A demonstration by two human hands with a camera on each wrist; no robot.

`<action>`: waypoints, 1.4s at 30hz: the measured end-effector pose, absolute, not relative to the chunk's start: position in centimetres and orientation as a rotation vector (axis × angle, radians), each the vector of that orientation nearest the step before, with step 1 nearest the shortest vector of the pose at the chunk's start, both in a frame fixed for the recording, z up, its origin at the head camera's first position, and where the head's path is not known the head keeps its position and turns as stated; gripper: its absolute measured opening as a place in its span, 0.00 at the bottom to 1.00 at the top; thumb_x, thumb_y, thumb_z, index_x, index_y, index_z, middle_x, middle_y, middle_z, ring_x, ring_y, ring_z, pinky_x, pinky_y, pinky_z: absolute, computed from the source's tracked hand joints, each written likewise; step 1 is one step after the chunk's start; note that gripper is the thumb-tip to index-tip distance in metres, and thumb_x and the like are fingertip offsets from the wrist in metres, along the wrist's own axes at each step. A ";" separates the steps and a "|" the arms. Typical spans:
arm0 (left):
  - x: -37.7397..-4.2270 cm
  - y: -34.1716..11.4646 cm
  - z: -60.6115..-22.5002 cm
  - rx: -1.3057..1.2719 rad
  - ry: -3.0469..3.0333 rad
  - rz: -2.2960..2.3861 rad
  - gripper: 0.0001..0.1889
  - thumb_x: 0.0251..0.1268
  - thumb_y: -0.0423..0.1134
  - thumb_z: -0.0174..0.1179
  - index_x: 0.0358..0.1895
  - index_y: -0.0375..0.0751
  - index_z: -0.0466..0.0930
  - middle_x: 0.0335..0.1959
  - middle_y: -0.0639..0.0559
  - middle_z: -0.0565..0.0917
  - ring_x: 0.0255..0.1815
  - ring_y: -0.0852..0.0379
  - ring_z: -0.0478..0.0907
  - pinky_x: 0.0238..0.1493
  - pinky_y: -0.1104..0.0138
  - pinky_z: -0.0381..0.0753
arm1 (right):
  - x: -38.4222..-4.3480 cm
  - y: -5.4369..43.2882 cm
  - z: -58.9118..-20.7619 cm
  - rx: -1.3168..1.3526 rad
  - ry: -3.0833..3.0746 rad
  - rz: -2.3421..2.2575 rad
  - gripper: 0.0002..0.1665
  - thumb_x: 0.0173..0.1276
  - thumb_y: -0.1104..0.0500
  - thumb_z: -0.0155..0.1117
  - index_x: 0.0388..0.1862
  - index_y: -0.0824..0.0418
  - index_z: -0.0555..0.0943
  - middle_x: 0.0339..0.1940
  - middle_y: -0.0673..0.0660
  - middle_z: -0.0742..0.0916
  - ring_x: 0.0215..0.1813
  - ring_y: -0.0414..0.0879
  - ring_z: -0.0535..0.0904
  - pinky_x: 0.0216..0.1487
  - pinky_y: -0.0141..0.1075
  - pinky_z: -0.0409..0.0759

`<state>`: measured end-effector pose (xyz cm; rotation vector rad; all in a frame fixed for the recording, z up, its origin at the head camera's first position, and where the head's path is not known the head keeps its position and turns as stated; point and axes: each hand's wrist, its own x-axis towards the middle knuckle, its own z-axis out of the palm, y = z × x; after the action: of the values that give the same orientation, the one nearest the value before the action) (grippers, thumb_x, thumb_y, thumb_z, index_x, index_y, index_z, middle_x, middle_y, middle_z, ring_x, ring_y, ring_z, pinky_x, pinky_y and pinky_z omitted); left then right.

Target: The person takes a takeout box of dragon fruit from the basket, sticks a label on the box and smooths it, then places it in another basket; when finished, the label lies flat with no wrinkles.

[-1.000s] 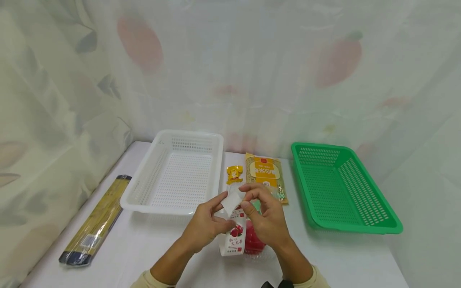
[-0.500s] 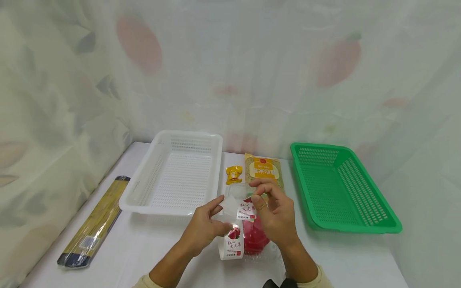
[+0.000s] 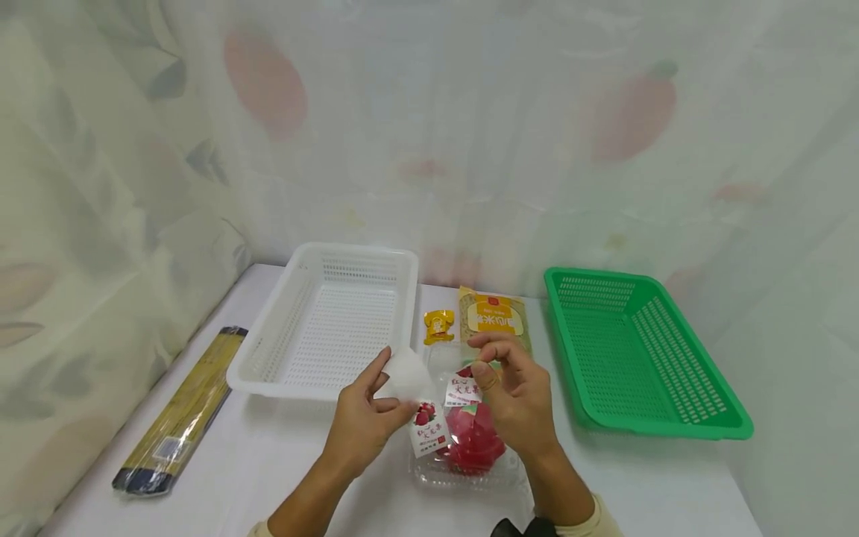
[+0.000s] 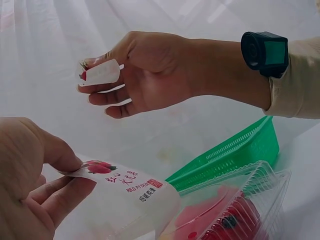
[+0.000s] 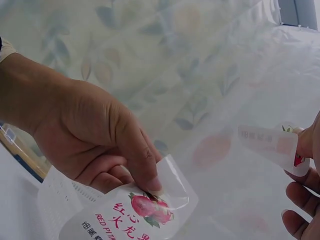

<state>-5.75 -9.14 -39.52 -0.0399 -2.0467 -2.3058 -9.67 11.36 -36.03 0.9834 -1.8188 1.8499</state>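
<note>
White label (image 3: 463,388) is pinched in the right hand (image 3: 515,399) over the clear box (image 3: 432,471); the left hand (image 3: 365,419) pinches the strip (image 3: 430,432). Caution: a curled label may fold onto itself and crease; its adhesive side is hard to confirm. Versus the earlier frame, the left hand sits farther left, strip and label now apart.

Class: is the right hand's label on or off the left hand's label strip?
Off: in the left wrist view, a gap separates the label from the strip.
</note>
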 end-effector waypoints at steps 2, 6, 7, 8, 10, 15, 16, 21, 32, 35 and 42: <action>-5.7 -9.3 -39.6 -0.047 -2.031 -2.303 0.46 0.52 0.20 0.66 0.75 0.39 0.54 0.61 0.34 0.72 0.40 0.44 0.84 0.40 0.59 0.82 | -9.7 11.4 -36.0 0.983 -1.817 1.849 0.03 0.69 0.72 0.57 0.37 0.72 0.72 0.48 0.67 0.78 0.56 0.59 0.71 0.61 0.40 0.68; -5.5 -9.6 -39.7 -0.049 -2.010 -2.288 0.47 0.52 0.21 0.66 0.75 0.37 0.52 0.61 0.35 0.73 0.41 0.44 0.84 0.40 0.60 0.82 | -9.6 11.4 -36.0 0.973 -1.822 1.843 0.03 0.69 0.72 0.57 0.37 0.72 0.72 0.48 0.67 0.78 0.56 0.58 0.71 0.61 0.39 0.69; -5.5 -9.7 -39.8 -0.041 -2.005 -2.279 0.47 0.52 0.21 0.67 0.75 0.37 0.52 0.60 0.36 0.74 0.41 0.44 0.84 0.40 0.60 0.82 | -9.6 11.4 -36.0 0.971 -1.824 1.842 0.03 0.69 0.72 0.57 0.37 0.72 0.72 0.48 0.67 0.78 0.56 0.58 0.71 0.61 0.39 0.69; -5.4 -9.8 -39.8 -0.033 -2.001 -2.269 0.47 0.52 0.21 0.67 0.75 0.36 0.52 0.59 0.37 0.74 0.40 0.45 0.84 0.40 0.60 0.82 | -9.6 11.4 -36.0 0.969 -1.826 1.840 0.03 0.69 0.72 0.57 0.37 0.72 0.72 0.48 0.67 0.78 0.57 0.58 0.71 0.61 0.39 0.69; -5.3 -10.1 -40.0 -0.018 -1.989 -2.252 0.47 0.52 0.20 0.67 0.75 0.35 0.51 0.59 0.37 0.75 0.40 0.45 0.84 0.41 0.61 0.82 | -9.6 11.4 -36.0 0.965 -1.829 1.836 0.03 0.69 0.72 0.57 0.37 0.72 0.72 0.48 0.68 0.78 0.57 0.57 0.71 0.61 0.39 0.69; -5.0 -10.8 -40.2 0.012 -1.965 -2.215 0.47 0.51 0.19 0.66 0.75 0.35 0.51 0.61 0.38 0.74 0.41 0.46 0.84 0.42 0.62 0.82 | -9.5 11.5 -36.0 0.959 -1.830 1.832 0.03 0.69 0.73 0.57 0.37 0.73 0.72 0.48 0.68 0.78 0.57 0.58 0.71 0.61 0.39 0.69; -5.0 -10.9 -40.3 0.020 -1.961 -2.205 0.47 0.51 0.19 0.66 0.75 0.35 0.51 0.62 0.38 0.73 0.42 0.46 0.84 0.42 0.62 0.82 | -9.5 11.5 -36.0 0.957 -1.829 1.834 0.03 0.69 0.73 0.57 0.37 0.73 0.72 0.48 0.68 0.78 0.57 0.58 0.71 0.61 0.39 0.69; -4.5 -12.1 -40.7 0.113 -1.906 -2.174 0.48 0.51 0.18 0.66 0.76 0.40 0.52 0.62 0.42 0.73 0.43 0.47 0.84 0.35 0.70 0.81 | -9.5 11.6 -36.1 0.953 -1.821 1.842 0.03 0.69 0.73 0.57 0.36 0.73 0.72 0.48 0.68 0.78 0.56 0.57 0.71 0.61 0.39 0.69; -3.5 -14.3 -41.4 0.312 -1.649 -2.120 0.47 0.52 0.14 0.62 0.76 0.38 0.51 0.62 0.42 0.71 0.42 0.50 0.84 0.43 0.61 0.80 | -9.5 11.8 -36.2 0.938 -1.822 1.845 0.03 0.69 0.73 0.56 0.36 0.73 0.72 0.47 0.69 0.78 0.56 0.56 0.72 0.59 0.37 0.71; -3.3 -14.9 -41.7 0.384 -1.577 -2.127 0.48 0.52 0.14 0.62 0.76 0.38 0.49 0.62 0.41 0.70 0.42 0.51 0.84 0.43 0.61 0.80 | -9.5 11.8 -36.2 0.929 -1.829 1.852 0.03 0.69 0.73 0.57 0.36 0.73 0.72 0.47 0.68 0.78 0.56 0.56 0.72 0.59 0.37 0.72; -2.6 -16.3 -42.9 0.537 -1.449 -2.131 0.50 0.53 0.14 0.61 0.77 0.38 0.45 0.60 0.41 0.67 0.45 0.54 0.82 0.41 0.62 0.81 | -9.3 11.8 -36.2 0.923 -1.839 1.845 0.03 0.67 0.76 0.56 0.37 0.72 0.72 0.48 0.68 0.79 0.56 0.57 0.72 0.59 0.38 0.73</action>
<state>-2.64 -16.30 -42.88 0.5370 -1.4489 -2.1309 -9.33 11.80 -36.16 0.9231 -1.8385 1.8451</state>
